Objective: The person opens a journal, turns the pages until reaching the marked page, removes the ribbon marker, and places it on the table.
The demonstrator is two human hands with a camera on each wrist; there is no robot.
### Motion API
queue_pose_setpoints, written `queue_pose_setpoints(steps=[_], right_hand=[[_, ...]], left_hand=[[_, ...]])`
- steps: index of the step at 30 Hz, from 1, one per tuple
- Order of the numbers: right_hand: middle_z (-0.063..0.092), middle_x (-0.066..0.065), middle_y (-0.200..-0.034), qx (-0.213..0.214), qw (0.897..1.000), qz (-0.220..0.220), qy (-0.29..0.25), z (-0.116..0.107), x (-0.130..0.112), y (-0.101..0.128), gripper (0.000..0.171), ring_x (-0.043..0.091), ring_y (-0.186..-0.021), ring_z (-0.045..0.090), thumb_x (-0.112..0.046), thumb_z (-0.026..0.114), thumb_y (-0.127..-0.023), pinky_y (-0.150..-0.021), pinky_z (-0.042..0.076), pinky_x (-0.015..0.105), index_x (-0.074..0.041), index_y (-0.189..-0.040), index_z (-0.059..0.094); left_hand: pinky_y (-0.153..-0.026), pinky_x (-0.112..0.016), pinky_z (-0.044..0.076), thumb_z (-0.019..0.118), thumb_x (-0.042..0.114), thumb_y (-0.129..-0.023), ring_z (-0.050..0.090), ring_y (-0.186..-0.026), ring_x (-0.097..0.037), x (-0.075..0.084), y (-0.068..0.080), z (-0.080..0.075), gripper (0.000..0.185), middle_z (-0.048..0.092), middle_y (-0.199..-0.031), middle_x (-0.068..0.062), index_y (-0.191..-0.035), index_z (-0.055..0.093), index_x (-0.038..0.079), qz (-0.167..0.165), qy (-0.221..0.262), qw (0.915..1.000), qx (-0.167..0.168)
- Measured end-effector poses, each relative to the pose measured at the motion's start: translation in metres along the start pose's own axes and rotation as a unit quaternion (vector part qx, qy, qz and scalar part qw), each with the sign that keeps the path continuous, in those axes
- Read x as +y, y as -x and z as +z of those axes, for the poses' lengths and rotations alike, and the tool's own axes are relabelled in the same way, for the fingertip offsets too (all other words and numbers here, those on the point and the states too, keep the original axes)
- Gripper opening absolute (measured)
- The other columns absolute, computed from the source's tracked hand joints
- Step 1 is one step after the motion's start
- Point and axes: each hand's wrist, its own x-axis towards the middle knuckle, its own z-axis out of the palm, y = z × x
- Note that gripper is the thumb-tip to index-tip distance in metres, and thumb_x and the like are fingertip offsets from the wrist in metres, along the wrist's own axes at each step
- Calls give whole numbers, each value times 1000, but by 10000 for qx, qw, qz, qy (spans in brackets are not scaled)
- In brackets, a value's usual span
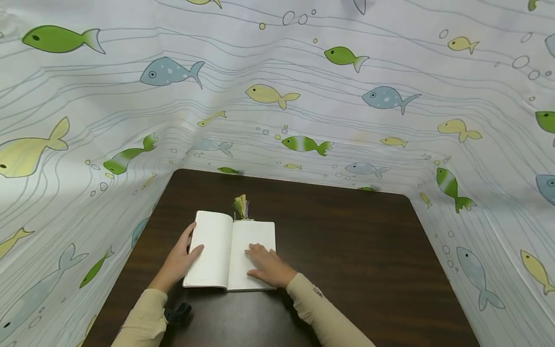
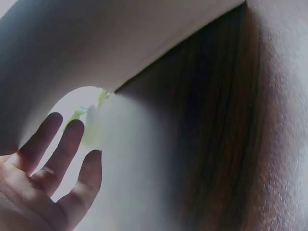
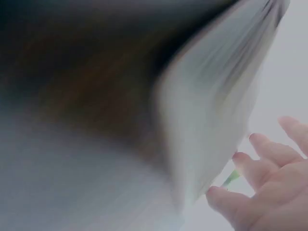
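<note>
An open white blank-paged notebook (image 1: 231,250) lies flat on the dark brown wooden desk (image 1: 347,250), near its left side, with a yellow-green tassel bookmark (image 1: 241,207) sticking out at the top of the spine. The left hand (image 1: 179,262) grips the notebook's left edge, thumb on the page. The right hand (image 1: 269,265) rests flat on the right page, fingers straight.
</note>
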Motion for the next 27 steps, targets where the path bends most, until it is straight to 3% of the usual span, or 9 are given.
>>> queue_pose_setpoints(steps=[3,6,10,15,19,24,27], right_hand=[[28,8,-166,-139,9972,584,452,-5,17,9,79,30,-153,24,-43,72,-94,-113,30,65,-11,-157,38],[20,8,-169,-259,9951,893,336,-8,28,18,94,32,-154,18,-43,78,-87,-114,24,69,-9,-160,30],[17,9,-169,-269,9959,853,143,-9,34,22,101,35,-154,16,-41,80,-83,-114,20,71,-6,-161,26],[20,9,-169,-166,9955,857,375,-6,34,20,101,36,-154,19,-42,80,-81,-114,21,70,-7,-160,29],[32,9,-165,245,9913,683,1101,-2,33,20,94,36,-150,31,-48,78,-79,-112,26,71,-8,-156,41],[51,11,-152,1067,9699,287,2169,0,34,19,82,36,-138,48,-54,79,-74,-106,35,72,-10,-142,61],[52,13,-151,1296,9631,291,2340,2,30,17,85,36,-138,49,-56,80,-72,-106,35,72,-10,-141,61]], left_hand=[[-109,-69,30,50,27,-109,21,-147,-52,-4,3,-2,69,15,-165,-29,-164,11,10,189,-107,9997,54],[-112,-70,23,48,29,-110,20,-149,-50,-6,5,-3,59,24,-164,-25,-160,28,7,318,-429,9985,140],[-110,-71,26,47,34,-110,26,-146,-50,-9,6,-6,54,33,-160,-24,-157,38,8,352,-706,9967,175],[-108,-72,28,48,41,-108,29,-144,-52,-10,4,-8,58,35,-159,-25,-156,40,9,366,-958,9946,144],[-108,-71,29,55,38,-106,32,-142,-52,-12,4,-8,59,39,-157,-26,-154,42,6,503,-1104,9924,226],[-109,-71,30,55,39,-106,33,-142,-51,-14,3,-5,60,39,-156,-26,-154,42,6,561,-1156,9912,326],[-108,-71,30,54,40,-106,33,-142,-52,-15,5,-5,60,39,-156,-26,-155,42,7,514,-1181,9911,342]])
